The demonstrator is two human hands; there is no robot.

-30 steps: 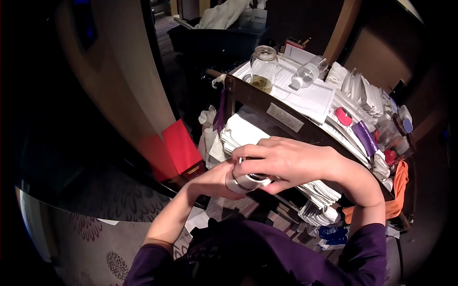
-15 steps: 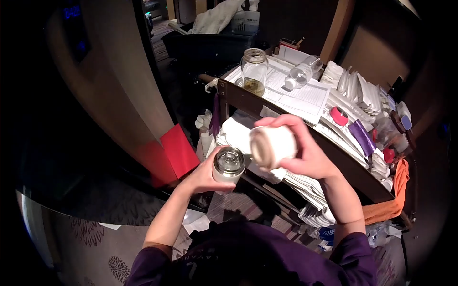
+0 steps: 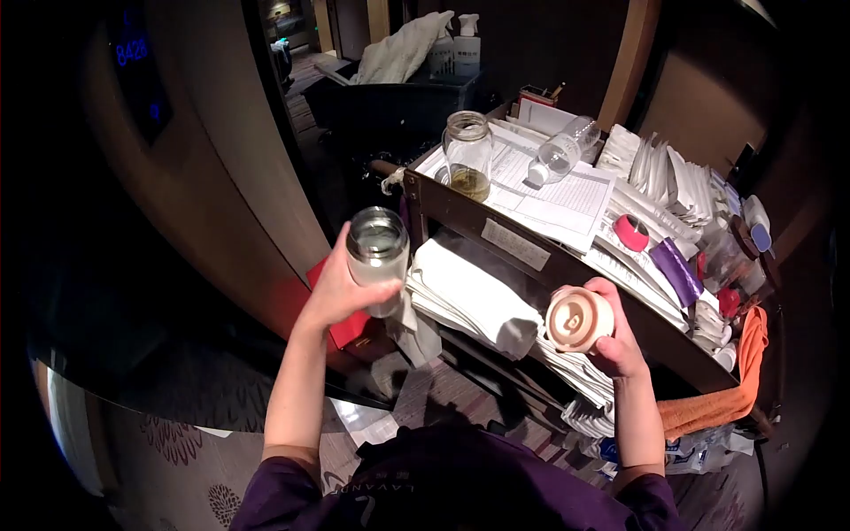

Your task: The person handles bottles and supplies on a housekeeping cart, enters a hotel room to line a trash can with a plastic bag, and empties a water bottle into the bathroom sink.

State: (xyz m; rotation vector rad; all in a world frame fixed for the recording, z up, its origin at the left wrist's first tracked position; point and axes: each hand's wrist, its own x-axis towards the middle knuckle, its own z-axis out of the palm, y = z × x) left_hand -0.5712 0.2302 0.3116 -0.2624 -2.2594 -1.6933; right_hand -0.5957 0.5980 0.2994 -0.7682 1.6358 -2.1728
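Note:
My left hand (image 3: 336, 285) is wrapped round a clear glass jar (image 3: 379, 252), tilted slightly, with its open mouth toward me. Whether there is liquid inside is hard to make out. In my right hand (image 3: 614, 336) is a round beige lid (image 3: 578, 320) with a ringed face turned up to me; its sides are mostly hidden by my fingers. The two things are well apart, in front of the cart. Another glass jar (image 3: 467, 159), uncapped, with some yellowish liquid at its bottom, stands on the cart's top corner beyond my hands.
A dark cart (image 3: 496, 234) carries printed sheets (image 3: 553, 199), a clear plastic bottle (image 3: 567, 150) lying on its side, packets and a purple pouch (image 3: 676, 268). Folded white towels (image 3: 465, 288) fill its shelf. An orange cloth (image 3: 722, 407) hangs at the right. The door (image 3: 208, 177) is at left.
My left hand has raised the jar up and to the left. My right hand has moved the lid right and down, turning its ringed face up toward me. The gap between them has widened.

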